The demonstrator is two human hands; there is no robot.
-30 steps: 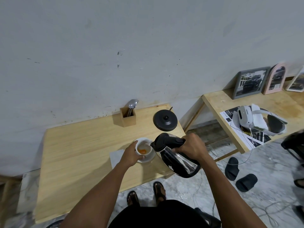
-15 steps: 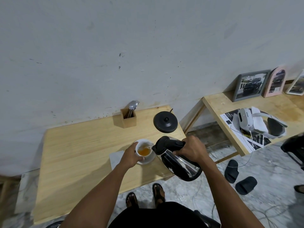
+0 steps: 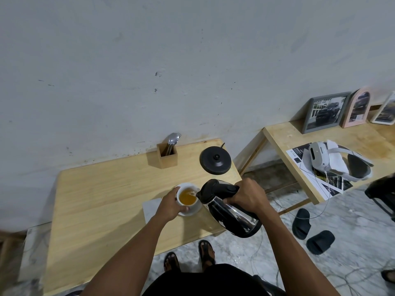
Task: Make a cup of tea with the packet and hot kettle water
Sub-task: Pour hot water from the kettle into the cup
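Observation:
A white cup holding amber tea stands on a white saucer near the front right of the wooden table. My left hand wraps the cup's left side. My right hand grips the black handle of a steel kettle, which is tilted with its spout over the cup's right rim, and a thin stream of water runs into the tea. A grey packet lies flat on the table, partly hidden under my left hand.
The black kettle base sits at the table's back right, and a wooden holder with spoons stands beside it. A second table on the right carries a white headset, papers and framed pictures. Sandals and cables lie on the floor.
The amber liquid in the cup has risen as the kettle keeps pouring. Both hands hold their places; the kettle has tipped slightly further.

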